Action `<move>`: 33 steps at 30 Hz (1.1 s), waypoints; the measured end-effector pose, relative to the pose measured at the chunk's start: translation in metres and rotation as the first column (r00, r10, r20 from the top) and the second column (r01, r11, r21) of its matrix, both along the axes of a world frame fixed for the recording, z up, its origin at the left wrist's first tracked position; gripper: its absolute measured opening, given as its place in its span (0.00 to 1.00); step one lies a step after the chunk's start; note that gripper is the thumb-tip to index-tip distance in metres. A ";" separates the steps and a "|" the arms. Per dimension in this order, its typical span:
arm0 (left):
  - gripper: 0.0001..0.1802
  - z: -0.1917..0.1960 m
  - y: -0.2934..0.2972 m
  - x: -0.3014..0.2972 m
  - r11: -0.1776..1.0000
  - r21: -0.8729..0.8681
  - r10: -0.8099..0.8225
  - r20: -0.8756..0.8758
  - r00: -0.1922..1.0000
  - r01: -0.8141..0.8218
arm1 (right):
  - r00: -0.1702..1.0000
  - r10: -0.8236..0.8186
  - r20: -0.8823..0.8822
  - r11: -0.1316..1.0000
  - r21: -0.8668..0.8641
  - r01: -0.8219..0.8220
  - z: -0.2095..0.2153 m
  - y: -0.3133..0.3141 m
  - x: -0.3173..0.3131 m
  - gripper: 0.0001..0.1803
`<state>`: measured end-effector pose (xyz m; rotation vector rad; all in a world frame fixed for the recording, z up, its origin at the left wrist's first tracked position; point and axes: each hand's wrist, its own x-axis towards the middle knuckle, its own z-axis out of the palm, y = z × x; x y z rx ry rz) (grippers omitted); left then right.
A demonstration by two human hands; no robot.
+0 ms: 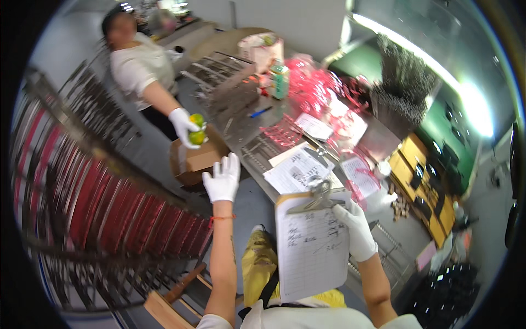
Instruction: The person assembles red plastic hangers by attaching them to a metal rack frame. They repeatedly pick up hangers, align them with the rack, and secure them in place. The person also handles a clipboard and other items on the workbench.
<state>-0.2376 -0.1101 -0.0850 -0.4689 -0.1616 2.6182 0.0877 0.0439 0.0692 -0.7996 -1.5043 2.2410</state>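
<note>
Clipboard (311, 249) sits propped against your lap, gripped along its right edge near the top by your right hand (356, 230), whose gloved fingers are wrapped closed onto the board just beside the metal clip (313, 198). You hold it there, it seems, so the ruled sheet faces up toward you and stays readable with one hand. Its long axis runs from your body away toward the steel table (246, 129), tilted slightly leftward at the far end, with the clip end pointing away from you and the bottom edge lying nearest your torso. Your left hand (222, 180) is raised with the palm open and fingers spread, pinching nothing; it reaches toward the gloved hand (185, 127) of the person opposite you, which is closed around two green-yellow round fruits (196, 129), stacked one over the other. The two hands are near each other but apart. Just beneath them sits an open cardboard box (193, 160), by the table's edge. Loose printed papers (296, 170) lie flat on the table just beyond the clipboard, close enough to read, and red net bags (312, 88) are heaped further back. Red-barred racks (109, 214) stand on your left.
</note>
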 end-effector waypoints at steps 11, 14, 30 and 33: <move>0.29 0.008 0.007 -0.137 0.921 0.251 -0.249 -0.211 0.945 0.298 | 0.727 -0.605 -0.324 0.743 0.099 0.662 -0.036 0.005 -0.011 0.23; 0.30 0.001 0.012 -0.141 0.905 0.234 -0.320 -0.174 0.931 0.355 | 0.682 -0.664 -0.307 0.670 0.160 0.725 -0.023 -0.009 -0.017 0.22; 0.42 0.014 0.007 -0.152 0.819 0.034 -0.544 -0.270 0.794 0.573 | 0.436 -0.898 -0.051 0.340 0.549 0.764 0.014 -0.002 -0.103 0.24; 0.38 0.013 0.003 -0.147 0.789 0.081 -0.570 -0.274 0.774 0.609 | 0.469 -0.880 -0.078 0.244 0.773 0.586 0.021 -0.002 -0.102 0.24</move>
